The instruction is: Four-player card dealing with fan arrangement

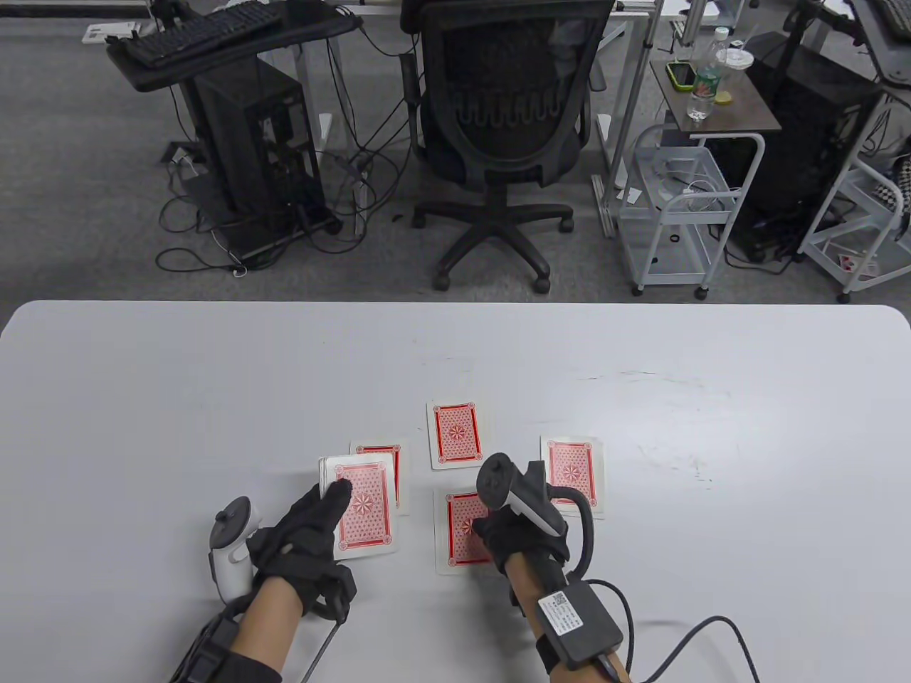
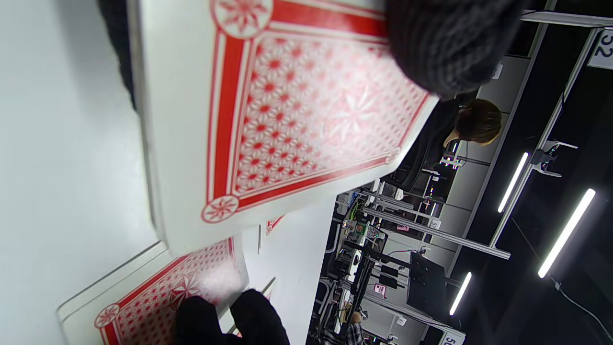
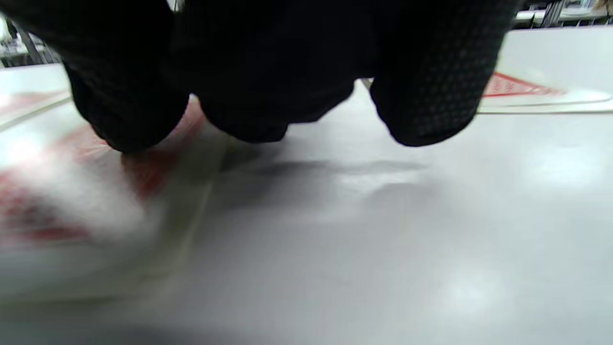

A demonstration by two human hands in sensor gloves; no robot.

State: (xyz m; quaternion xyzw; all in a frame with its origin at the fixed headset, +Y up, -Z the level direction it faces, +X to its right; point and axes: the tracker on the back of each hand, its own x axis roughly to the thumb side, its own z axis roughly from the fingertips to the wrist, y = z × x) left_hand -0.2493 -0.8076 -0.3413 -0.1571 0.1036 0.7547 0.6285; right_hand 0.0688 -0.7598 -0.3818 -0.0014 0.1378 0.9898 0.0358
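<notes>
Four red-backed cards face down on the white table [image 1: 213, 370], plus a deck. Deck [image 1: 361, 509] held in the left hand [image 1: 302, 530], thumb on top of it, other fingers under it, near the left side of the spread. Left card [image 1: 398, 469] half hidden behind the deck, flat on the table. Far card [image 1: 455, 434] alone, a bit farther back, in the middle. Right card [image 1: 573, 473] flat on the table, just to the right of the right hand [image 1: 516, 533]. Near card [image 1: 459, 533] in the middle, partly under the right hand. Right hand curled down, fingertips [image 3: 129, 120] touching or almost touching the near card; hard to tell from the blurry wrist picture whether pressing or letting go. Looks like one card dealt to each of four spots, so only the first round done, with many more to go before any fans. Cards thin, light and bendy, and smooth, so slippery on this smooth table and quick to slide or flip. Best to push the top card off the deck with the thumb, then pinch it at a short edge or corner. Hard to lift once flat on the table; better to slide one to spread a fan. Gentle grip needed, since a hard squeeze bends a card.
</notes>
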